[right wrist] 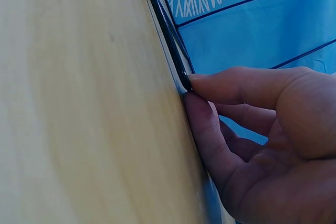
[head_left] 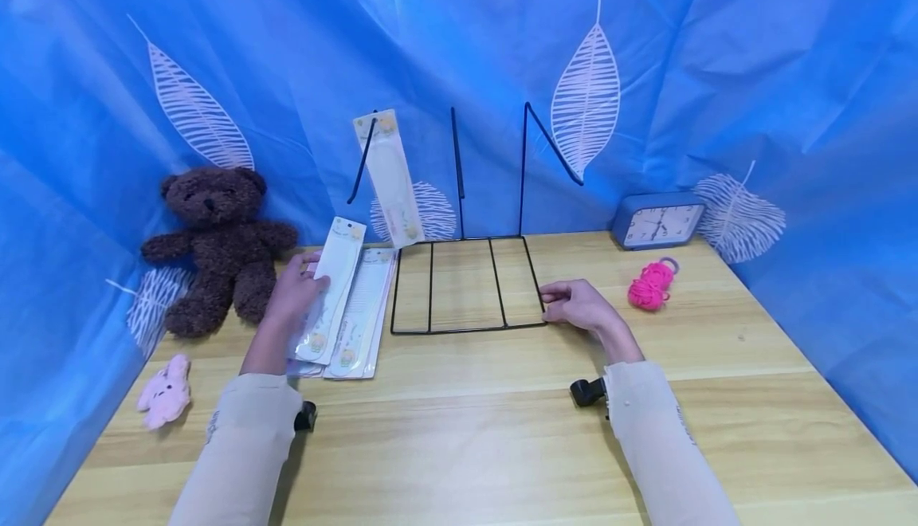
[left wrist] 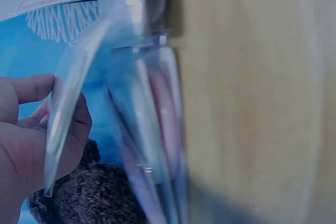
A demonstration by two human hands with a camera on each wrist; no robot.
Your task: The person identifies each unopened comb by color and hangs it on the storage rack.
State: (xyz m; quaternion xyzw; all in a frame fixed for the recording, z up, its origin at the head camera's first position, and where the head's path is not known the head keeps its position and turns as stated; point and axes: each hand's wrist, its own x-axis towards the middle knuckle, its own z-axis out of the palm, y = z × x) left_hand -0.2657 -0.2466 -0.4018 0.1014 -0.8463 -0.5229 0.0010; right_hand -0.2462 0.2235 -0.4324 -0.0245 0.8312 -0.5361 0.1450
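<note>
My left hand (head_left: 292, 291) pinches a long, flat, clear-plastic packet (head_left: 334, 291) with a pale card, thumb on one face and fingers on the other. Under and beside it lie several similar packets (head_left: 367, 311); in the left wrist view, pale and pink oblong shapes (left wrist: 164, 108) show inside them. A black wire rack (head_left: 466, 329) stands at the middle of the table with upright hooks. One packet (head_left: 390, 183) hangs tilted on its left hook. At the rack's front right corner, my right hand (head_left: 584, 307) pinches the base wire (right wrist: 176, 56) between thumb and finger.
A brown teddy bear (head_left: 218, 247) sits behind the left hand, with a small pink plush toy (head_left: 166, 392) nearer the front. At the back right are a blue clock (head_left: 658, 221) and a pink yarn bundle (head_left: 651, 285). Blue cloth (head_left: 466, 48) surrounds the wooden table (head_left: 445, 430).
</note>
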